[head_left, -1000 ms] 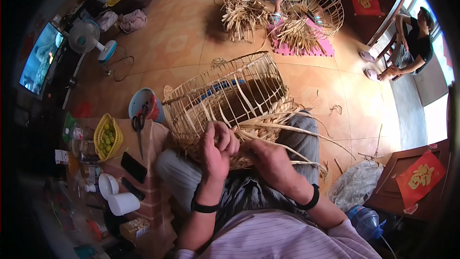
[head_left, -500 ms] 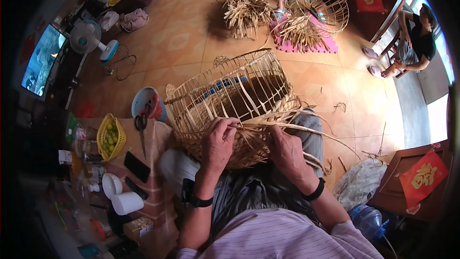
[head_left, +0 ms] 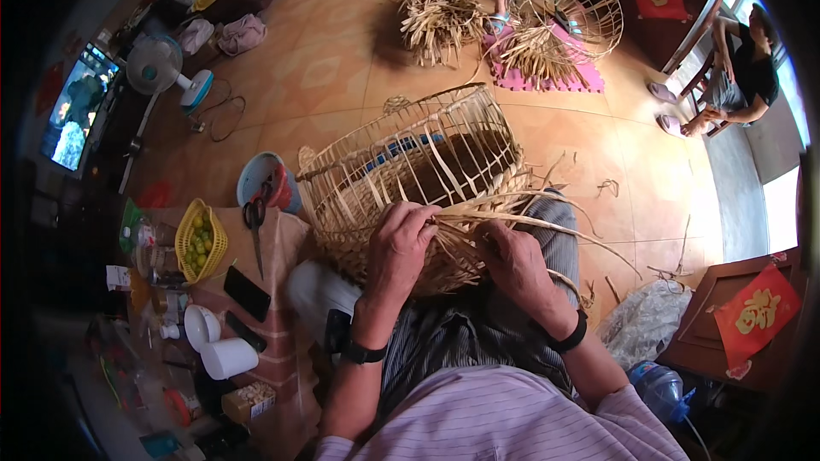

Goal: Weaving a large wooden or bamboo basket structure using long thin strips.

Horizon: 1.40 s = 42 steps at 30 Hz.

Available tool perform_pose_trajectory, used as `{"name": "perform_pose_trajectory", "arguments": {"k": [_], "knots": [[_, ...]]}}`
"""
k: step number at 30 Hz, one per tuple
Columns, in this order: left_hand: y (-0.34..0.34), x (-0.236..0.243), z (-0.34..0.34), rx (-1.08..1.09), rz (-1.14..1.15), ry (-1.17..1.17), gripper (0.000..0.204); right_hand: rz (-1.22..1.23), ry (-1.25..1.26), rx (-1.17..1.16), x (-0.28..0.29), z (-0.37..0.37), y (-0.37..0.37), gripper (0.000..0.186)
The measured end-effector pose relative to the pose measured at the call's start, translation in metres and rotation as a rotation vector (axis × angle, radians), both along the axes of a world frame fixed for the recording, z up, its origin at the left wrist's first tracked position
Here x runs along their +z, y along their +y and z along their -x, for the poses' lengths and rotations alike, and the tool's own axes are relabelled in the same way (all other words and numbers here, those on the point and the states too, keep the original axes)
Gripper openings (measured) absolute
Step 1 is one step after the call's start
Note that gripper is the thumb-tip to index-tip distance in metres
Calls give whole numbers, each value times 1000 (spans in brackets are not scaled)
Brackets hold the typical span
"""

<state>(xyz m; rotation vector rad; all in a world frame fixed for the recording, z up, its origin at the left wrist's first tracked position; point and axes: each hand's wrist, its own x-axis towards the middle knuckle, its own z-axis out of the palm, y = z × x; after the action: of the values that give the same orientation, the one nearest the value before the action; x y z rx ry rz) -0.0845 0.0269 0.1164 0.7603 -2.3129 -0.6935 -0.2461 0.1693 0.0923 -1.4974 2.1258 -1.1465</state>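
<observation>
A half-woven basket [head_left: 359, 196] lies tilted across my lap, its open frame of bare ribs turned away from me and its braided wall towards me. My left hand [head_left: 400, 243] pinches pale dried plant strips [head_left: 478, 212] at the basket's near edge, thumb and forefinger pressed together. Close beside it, my right hand [head_left: 515, 263] is closed on the lower strips, its fingertips partly hidden among them. Long strip ends trail off to the right past my knee. Inside the basket a blue thing shows between the ribs.
On the left, a table [head_left: 286, 324] bears scissors [head_left: 254, 226], a yellow basket of green fruit [head_left: 201, 243], a phone [head_left: 247, 292] and white cups [head_left: 229, 359]. A bucket [head_left: 272, 179] stands behind it. Ahead, another person works at a wire-like frame [head_left: 571, 0] near strip piles [head_left: 440, 21]; someone sits at right.
My left hand has shifted slightly right and up along the edge with the strips. My right hand has moved a little right and down. The basket is almost unmoved.
</observation>
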Motion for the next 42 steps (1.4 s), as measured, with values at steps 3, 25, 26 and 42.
{"name": "perform_pose_trajectory", "arguments": {"k": [3, 25, 26, 42], "knots": [[-9, -10, -1, -12, 16, 14, 23, -5, -22, 16, 2, 1, -3, 17], [-13, -3, -4, -107, 107, -73, 21, -55, 218, 301, 59, 12, -14, 21], [-12, -2, -5, -107, 107, -74, 21, -55, 217, 301, 56, 14, -15, 21], [6, 0, -2, -54, 216, -62, 47, -107, 286, 490, 60, 38, -37, 24]]}}
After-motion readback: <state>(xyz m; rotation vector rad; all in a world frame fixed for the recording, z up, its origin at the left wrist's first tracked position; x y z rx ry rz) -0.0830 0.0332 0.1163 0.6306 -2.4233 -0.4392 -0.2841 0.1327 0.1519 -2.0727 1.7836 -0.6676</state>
